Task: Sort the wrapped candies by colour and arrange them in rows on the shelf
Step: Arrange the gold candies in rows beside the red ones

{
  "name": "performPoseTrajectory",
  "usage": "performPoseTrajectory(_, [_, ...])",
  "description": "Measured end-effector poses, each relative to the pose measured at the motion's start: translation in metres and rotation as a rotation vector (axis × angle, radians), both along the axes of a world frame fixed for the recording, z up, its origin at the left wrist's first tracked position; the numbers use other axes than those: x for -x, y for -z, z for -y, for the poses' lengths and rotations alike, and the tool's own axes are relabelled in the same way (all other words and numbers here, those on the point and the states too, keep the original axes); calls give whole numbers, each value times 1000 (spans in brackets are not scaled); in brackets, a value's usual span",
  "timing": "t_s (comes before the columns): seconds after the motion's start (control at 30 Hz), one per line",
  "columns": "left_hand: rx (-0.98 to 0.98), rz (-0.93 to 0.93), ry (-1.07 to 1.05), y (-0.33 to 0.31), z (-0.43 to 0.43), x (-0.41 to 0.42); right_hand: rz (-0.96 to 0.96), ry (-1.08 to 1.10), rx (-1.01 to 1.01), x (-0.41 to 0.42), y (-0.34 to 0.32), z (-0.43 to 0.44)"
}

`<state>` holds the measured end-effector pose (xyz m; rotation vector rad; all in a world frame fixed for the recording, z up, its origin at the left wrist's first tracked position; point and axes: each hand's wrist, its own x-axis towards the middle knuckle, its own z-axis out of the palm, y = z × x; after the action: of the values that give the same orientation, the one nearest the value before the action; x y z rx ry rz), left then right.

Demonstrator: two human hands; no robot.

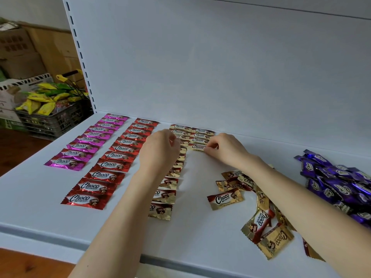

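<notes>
Your right hand (222, 150) pinches the gold foil-wrapped candy (197, 147) mid-frame on the white metal shelf (200, 227). Left hand (160, 151) is curled, can't tell if it holds anything. Probably feather-light, slippery wrapper, so I'd grab the crimped end.

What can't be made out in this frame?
Head view:
- Left hand: whether it holds anything; its back hides the fingertips.
- First gold row: middle covered by the left arm.
- Purple pile: cut off by the right edge.
- Wrappers: small print too small.
- Crate: contents blurred.
</notes>
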<state>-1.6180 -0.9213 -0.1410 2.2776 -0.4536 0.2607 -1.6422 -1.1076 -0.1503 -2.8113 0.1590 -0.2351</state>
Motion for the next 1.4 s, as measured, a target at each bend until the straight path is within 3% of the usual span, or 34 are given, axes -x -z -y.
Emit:
performPoseTrajectory(0.8, [-31, 9, 23, 1, 2, 1, 30, 19, -55, -3, 4, 3])
performPoseTrajectory(1.0, [-70, 27, 175, -5, 15, 17, 79, 68, -101, 30, -18, 18])
performPoseTrajectory(1.17, [-272, 45, 453, -19, 34, 52, 121, 140, -176, 85, -36, 44])
performPoseTrajectory(1.33, [-553, -129, 521, -9, 58, 107, 80, 166, -314, 153, -41, 53])
performPoseTrajectory(1.4, [-684, -114, 551, 0, 65, 126, 32, 177, -318, 174, -38, 52])
